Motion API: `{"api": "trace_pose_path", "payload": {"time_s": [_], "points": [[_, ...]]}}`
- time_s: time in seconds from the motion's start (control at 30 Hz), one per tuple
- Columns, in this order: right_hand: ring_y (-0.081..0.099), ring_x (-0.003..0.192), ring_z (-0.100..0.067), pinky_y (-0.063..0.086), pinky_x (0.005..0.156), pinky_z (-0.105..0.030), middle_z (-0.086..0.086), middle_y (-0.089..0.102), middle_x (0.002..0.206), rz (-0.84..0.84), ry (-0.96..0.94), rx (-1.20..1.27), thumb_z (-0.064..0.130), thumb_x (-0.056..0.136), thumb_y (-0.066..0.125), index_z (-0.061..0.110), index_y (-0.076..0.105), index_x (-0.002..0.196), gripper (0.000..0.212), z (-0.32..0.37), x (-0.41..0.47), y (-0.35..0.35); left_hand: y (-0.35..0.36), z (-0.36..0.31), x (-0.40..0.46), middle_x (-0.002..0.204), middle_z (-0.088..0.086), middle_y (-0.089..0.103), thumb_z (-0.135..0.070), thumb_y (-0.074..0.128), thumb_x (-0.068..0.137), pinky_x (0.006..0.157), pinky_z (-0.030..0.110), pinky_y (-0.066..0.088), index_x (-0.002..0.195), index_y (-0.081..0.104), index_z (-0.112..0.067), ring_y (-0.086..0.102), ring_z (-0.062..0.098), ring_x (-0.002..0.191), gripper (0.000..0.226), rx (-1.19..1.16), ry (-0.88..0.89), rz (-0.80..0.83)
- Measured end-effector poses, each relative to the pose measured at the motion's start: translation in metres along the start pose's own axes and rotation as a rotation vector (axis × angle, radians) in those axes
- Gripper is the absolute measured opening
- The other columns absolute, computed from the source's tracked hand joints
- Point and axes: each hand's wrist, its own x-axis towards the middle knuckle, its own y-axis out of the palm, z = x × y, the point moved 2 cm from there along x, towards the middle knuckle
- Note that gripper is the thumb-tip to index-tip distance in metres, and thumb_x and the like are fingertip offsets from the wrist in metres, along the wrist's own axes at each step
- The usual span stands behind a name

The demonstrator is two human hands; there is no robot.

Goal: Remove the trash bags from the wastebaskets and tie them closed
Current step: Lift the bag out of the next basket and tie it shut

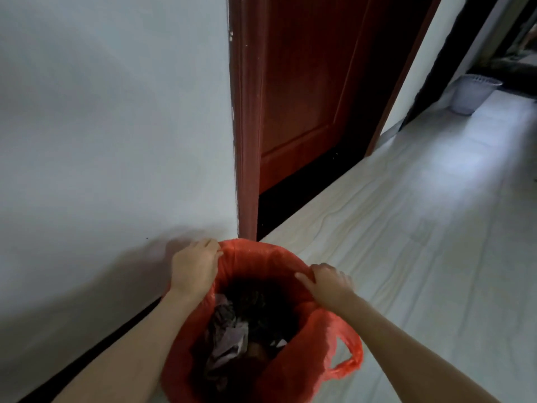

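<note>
A red plastic trash bag (293, 370) lines a wastebasket low in the head view and is folded over its rim, so the basket itself is hidden. Crumpled paper and dark rubbish (229, 341) lie inside. My left hand (193, 267) grips the bag's edge at the far left of the rim, fingers curled over it. My right hand (328, 283) grips the edge at the right of the rim, thumb on the inner side. One bag handle loop (350, 356) hangs loose on the right.
The basket stands against a white wall (110, 141) beside a dark red door frame (247, 141) and door. A second, pale slotted wastebasket (472, 93) stands far down the white tiled floor (406, 242) near a dark doorway.
</note>
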Motion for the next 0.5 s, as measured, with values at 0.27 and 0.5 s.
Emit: {"api": "trace_pose_path", "payload": {"time_s": [0.27, 0.5], "points": [[0.061, 0.099, -0.034, 0.046, 0.078, -0.04, -0.007, 0.052, 0.119, -0.277, -0.061, -0.076, 0.033, 0.095, 0.041, 0.009, 0.045, 0.116, 0.032, 0.021, 0.006, -0.022, -0.009, 0.0, 0.004, 0.055, 0.005, 0.06, -0.003, 0.083, 0.049, 0.036, 0.028, 0.043, 0.064, 0.052, -0.01, 0.062, 0.029, 0.052, 0.035, 0.017, 0.052, -0.016], [0.062, 0.09, -0.036, 0.037, 0.068, -0.034, -0.015, 0.068, 0.096, -0.3, -0.078, 0.112, 0.033, 0.096, 0.038, 0.016, 0.037, 0.096, 0.017, 0.0, 0.004, -0.036, -0.016, 0.006, 0.009, 0.107, 0.015, 0.067, -0.009, 0.047, 0.086, 0.08, 0.043, 0.048, 0.129, 0.043, -0.016, 0.062, 0.038, 0.099, 0.044, -0.064, -0.175, 0.212]]}}
